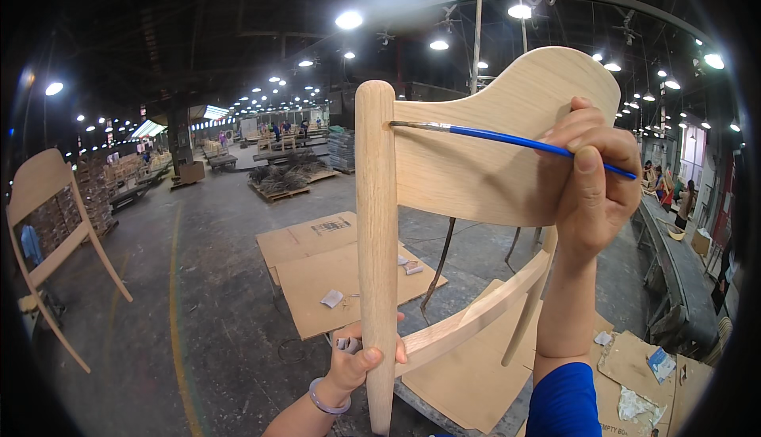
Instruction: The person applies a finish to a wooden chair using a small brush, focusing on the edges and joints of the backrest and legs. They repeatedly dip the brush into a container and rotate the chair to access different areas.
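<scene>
Right hand (594, 187) fingers pinched on blue brush (507, 139); shaft runs left, bristles touching the joint between backrest (491, 152) and upright post (375, 239). Left hand (357, 362) fingers wrapped round post, low and near.

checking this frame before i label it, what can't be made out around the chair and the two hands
Head view only:
- Bare wooden chair frame: the post's lower end and the seat are cut off by the bottom edge.
- Thin blue-handled brush: its rear end is hidden behind the right hand; any glue or paint on the bristles is too small to tell.
- Left hand: the post covers its fingers.
- Distant people at the benches: too small.
</scene>
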`<state>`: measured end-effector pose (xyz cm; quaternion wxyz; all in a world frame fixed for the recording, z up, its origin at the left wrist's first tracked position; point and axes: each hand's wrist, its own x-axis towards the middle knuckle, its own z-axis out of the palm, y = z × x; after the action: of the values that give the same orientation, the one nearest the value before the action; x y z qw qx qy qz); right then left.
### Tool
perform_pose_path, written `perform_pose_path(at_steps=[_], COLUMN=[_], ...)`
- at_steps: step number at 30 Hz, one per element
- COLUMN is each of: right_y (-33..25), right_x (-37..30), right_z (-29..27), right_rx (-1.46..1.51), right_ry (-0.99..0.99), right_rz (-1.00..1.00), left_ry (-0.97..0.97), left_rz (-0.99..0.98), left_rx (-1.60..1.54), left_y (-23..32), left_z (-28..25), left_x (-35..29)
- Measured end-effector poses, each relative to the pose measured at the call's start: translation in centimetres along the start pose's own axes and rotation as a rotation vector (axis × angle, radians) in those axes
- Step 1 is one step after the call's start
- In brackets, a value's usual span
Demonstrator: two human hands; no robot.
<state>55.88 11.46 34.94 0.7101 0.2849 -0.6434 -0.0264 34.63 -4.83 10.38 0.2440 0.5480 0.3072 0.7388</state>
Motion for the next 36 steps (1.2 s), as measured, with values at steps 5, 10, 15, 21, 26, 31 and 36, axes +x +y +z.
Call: perform_pose_path(at_steps=[5,10,15,21,26,31,36], right_y=[0.4,0.6,0.8,1.2,1.3,1.5,1.6], right_x=[-0.2,-0.4,-0.5,-0.7,-0.9,-0.9,-0.8], right_z=[0.5,0.8,1.2,1.7,2.1,2.5,3.0], right_rx=[0.003,0.021,0.011,0.016,-0.002,0.027,0.034], right_ry=[0.003,-0.003,-0.01,-0.011,-0.014,-0.012,-0.011], right_rz=[0.015,0.019,0.016,0.016,0.013,0.014,0.011], left_ry=[0.006,0.009,0.012,0.019,0.024,0.024,-0.04], left_rz=[0.0,-0.013,-0.006,0.001,0.002,0.003,0.02], left_rx=[-0.005,-0.013,-0.011,-0.026,-0.035,-0.034,-0.085], left_y=[-0.1,-0.2,-0.2,-0.2,-0.2,-0.2,-0.2], left_z=[-0.4,-0.8,-1.3,-1.6,-1.9,-2.6,-3.4], left_x=[0.3,0.5,0.7,0.9,1.0,0.9,0.6])
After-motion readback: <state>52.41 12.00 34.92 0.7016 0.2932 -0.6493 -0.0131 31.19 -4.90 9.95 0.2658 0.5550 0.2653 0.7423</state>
